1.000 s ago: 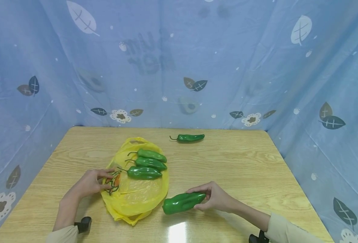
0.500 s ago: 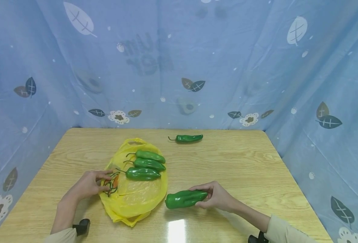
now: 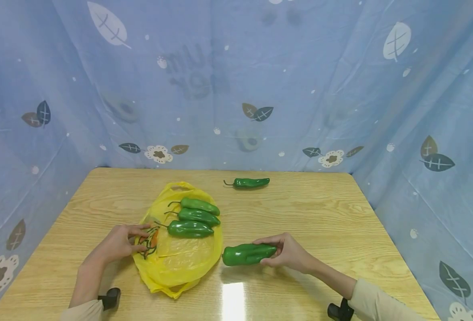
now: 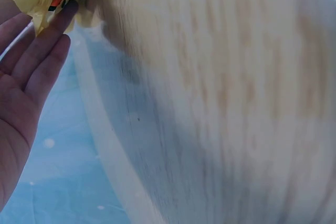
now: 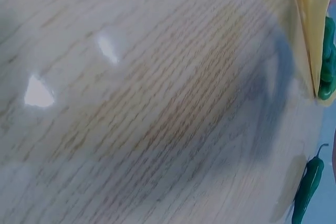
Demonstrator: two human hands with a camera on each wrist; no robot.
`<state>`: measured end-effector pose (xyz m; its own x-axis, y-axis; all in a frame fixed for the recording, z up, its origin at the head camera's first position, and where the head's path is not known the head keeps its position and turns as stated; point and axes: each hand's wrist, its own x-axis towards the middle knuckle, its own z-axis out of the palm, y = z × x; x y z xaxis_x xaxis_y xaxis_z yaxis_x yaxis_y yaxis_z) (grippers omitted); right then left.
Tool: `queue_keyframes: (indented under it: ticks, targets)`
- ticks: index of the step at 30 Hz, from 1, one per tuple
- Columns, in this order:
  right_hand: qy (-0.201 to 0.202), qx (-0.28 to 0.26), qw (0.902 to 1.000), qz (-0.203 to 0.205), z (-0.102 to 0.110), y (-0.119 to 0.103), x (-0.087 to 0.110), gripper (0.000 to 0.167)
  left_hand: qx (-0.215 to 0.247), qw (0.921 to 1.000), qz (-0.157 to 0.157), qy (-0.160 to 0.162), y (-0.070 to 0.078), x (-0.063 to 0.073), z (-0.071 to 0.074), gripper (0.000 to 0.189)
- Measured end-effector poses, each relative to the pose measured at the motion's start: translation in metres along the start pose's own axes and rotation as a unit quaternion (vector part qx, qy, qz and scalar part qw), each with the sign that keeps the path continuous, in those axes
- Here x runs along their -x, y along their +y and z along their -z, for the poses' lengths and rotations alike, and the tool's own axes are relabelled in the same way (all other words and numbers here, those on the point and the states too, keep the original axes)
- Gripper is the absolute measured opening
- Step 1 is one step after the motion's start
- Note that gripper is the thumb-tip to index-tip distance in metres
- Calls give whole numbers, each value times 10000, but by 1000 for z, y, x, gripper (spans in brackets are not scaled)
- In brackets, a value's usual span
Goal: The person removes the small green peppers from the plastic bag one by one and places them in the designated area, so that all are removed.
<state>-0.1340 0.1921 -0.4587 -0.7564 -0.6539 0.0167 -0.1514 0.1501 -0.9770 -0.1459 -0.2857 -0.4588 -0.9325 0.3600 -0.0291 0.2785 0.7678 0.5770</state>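
Observation:
A yellow plastic bag (image 3: 182, 267) lies spread on the table at left of centre. Side by side on it rest three long green peppers (image 3: 191, 229), stems to the left. At the bag's left edge, by its orange and dark print, my left hand (image 3: 118, 244) holds the film between thumb and fingers; in the left wrist view the fingers (image 4: 42, 51) are nearly straight along the yellow film. My right hand (image 3: 290, 253) grips a thicker green pepper (image 3: 240, 255) by its narrow end, blunt end toward the bag, with a shadow below it.
Another green pepper (image 3: 251, 183) lies near the back edge of the wooden table (image 3: 309, 209). A blue leaf-print curtain (image 3: 236, 89) closes off the back and both sides. Light glares off the table front.
The right hand has moved the thick pepper away from the table's front and slightly right, turning it more level. The left hand and the bag stay where they were.

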Motion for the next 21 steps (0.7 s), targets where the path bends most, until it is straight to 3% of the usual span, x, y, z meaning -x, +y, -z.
queue_keyframes:
  ticks: [21]
  targets:
    - [250,-73,9996,-56,20,-1,-16,49,37,10000,-53,45,-1,-1,0,32]
